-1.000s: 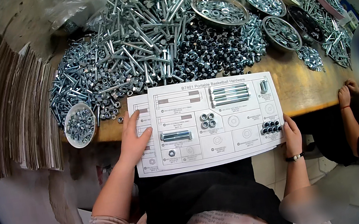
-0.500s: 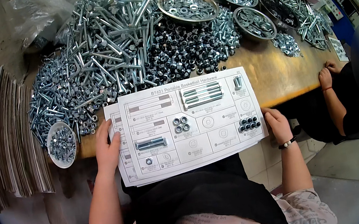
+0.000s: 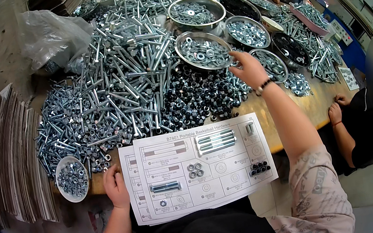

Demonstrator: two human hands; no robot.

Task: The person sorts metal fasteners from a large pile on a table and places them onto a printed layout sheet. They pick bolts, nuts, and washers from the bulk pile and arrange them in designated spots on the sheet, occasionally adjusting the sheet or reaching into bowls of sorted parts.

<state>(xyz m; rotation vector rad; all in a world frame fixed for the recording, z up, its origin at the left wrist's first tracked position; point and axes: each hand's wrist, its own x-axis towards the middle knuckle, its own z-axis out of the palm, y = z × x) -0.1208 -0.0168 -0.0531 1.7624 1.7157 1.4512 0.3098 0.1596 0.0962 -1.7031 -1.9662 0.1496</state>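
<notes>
My left hand (image 3: pixel 116 187) is at the left edge of a stack of printed sheets (image 3: pixel 217 180), its fingers curled and partly hidden. The sheets lie over my lap against the table's front edge. On the top sheet are long bolts (image 3: pixel 216 142), shorter bolts (image 3: pixel 166 187), several nuts (image 3: pixel 195 170), a single nut (image 3: pixel 163 203), a small metal cylinder (image 3: pixel 249 128) and a group of black-topped nuts (image 3: pixel 259 168). My right hand (image 3: pixel 249 70) is stretched out over the right rim of a metal bowl of washers (image 3: pixel 205 50), fingers apart, with nothing visible in them.
Heaped bolts (image 3: pixel 125 72) and black-topped nuts (image 3: pixel 193 98) cover the table (image 3: pixel 289 111). A white bowl of nuts (image 3: pixel 72 179) stands front left, beside stacked cardboard (image 3: pixel 10 151). More bowls (image 3: pixel 247 32) stand back right. A co-worker's hands (image 3: pixel 335 108) are at the right; others work farther back.
My right hand has left the sheets' right edge and reached forward to the washer bowl. The sheets and my left hand now sit lower in view, and more of the far table shows.
</notes>
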